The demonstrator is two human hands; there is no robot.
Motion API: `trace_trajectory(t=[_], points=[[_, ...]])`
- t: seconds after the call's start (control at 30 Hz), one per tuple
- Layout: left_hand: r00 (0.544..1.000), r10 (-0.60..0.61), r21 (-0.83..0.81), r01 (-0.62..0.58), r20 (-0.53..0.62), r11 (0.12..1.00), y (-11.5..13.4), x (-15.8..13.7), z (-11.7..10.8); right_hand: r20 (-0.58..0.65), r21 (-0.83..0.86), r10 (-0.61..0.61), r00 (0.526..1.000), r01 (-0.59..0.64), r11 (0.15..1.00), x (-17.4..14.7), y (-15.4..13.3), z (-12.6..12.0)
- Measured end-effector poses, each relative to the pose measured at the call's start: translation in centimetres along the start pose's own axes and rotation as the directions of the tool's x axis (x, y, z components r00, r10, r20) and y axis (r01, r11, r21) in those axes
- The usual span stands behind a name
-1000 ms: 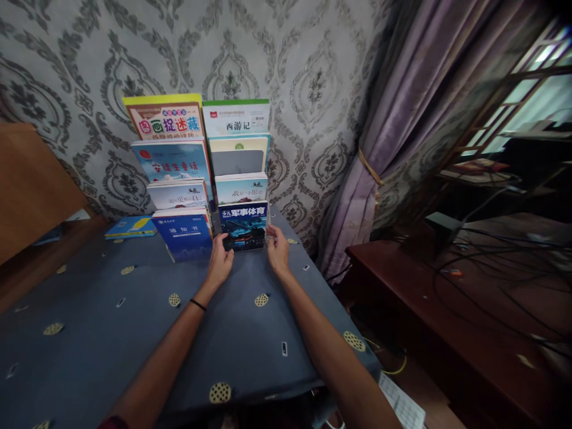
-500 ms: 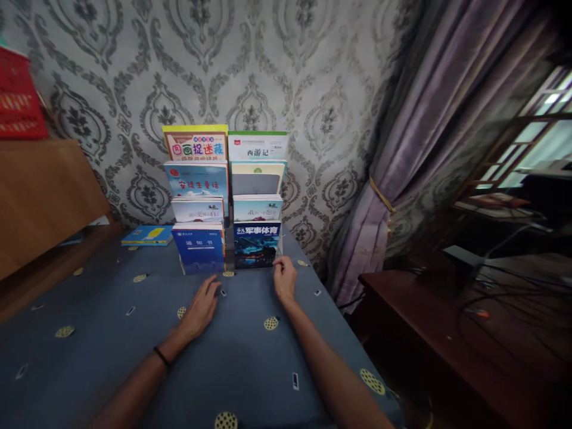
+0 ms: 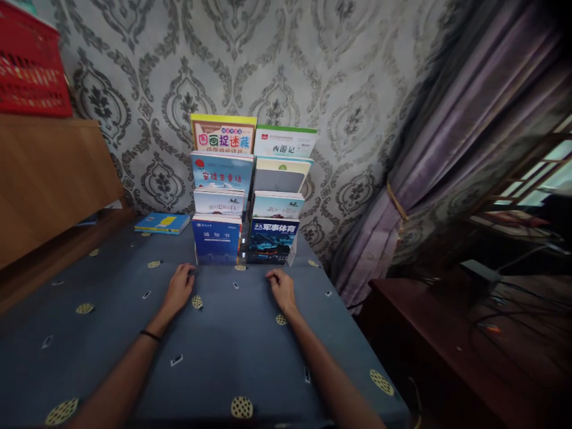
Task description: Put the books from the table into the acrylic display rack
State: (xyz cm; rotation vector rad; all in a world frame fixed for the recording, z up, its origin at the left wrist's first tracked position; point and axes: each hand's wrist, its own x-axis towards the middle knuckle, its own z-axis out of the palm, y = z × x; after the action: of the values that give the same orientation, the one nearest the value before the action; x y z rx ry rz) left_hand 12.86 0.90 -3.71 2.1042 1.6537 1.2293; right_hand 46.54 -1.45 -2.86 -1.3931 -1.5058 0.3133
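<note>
A clear display rack (image 3: pixel 292 250) stands upright near the wall and holds books in two columns of stepped tiers. At the bottom left is a dark blue book (image 3: pixel 217 244); beside it is a dark book with a ship-like picture (image 3: pixel 271 243). Just in front of the rack's left front corner is my left hand (image 3: pixel 179 289), its fingers loosely bent and holding nothing. My right hand (image 3: pixel 281 290) is just before the dark book, fingers loosely curled and apart from it, with nothing visible in them. Above them are pale books (image 3: pixel 218 202), a blue storybook (image 3: pixel 222 173) and a yellow-edged book (image 3: pixel 226 134).
The table has a blue patterned cloth (image 3: pixel 223 351). Flat books (image 3: pixel 163 223) lie left of the rack. A wooden cabinet (image 3: pixel 53 185) with a red basket (image 3: pixel 33 68) is at far left. To the right are a tied purple curtain (image 3: pixel 393 196) and a dark red desk (image 3: pixel 415 322) with cables.
My left hand has moved left, to the rack's left front corner. My right hand has come off the rack's right edge and moved in front of the dark book. The view has shifted left.
</note>
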Motion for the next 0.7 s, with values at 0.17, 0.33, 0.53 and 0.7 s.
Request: trace_trajectory(t=[0.17, 0.33, 0.53, 0.7], points=[[0.997, -0.005, 0.153, 0.016, -0.073, 0.988, -2.4, 2.0, -0.8, 0.103, 0.025, 0.034, 0.994, -0.037, 0.999, -2.1, -2.1, 1.1], [0.990, -0.031, 0.284, 0.068, -0.134, 0.956, -4.0, 4.3, -1.2, 0.230, 0.100, -0.004, 0.973, -0.020, 0.995, -4.6, -5.3, 3.3], [0.994, -0.039, 0.437, 0.080, -0.102, 0.896, -4.2, 6.8, -1.2, 0.360, 0.128, -0.057, 0.931, 0.011, 0.992, -5.9, -8.0, 4.1], [0.996, -0.070, 0.515, 0.084, -0.046, 0.853, -4.9, 9.5, -1.7, 0.376, 0.126, -0.038, 0.926, -0.010, 0.992, -5.6, -8.0, 3.9]])
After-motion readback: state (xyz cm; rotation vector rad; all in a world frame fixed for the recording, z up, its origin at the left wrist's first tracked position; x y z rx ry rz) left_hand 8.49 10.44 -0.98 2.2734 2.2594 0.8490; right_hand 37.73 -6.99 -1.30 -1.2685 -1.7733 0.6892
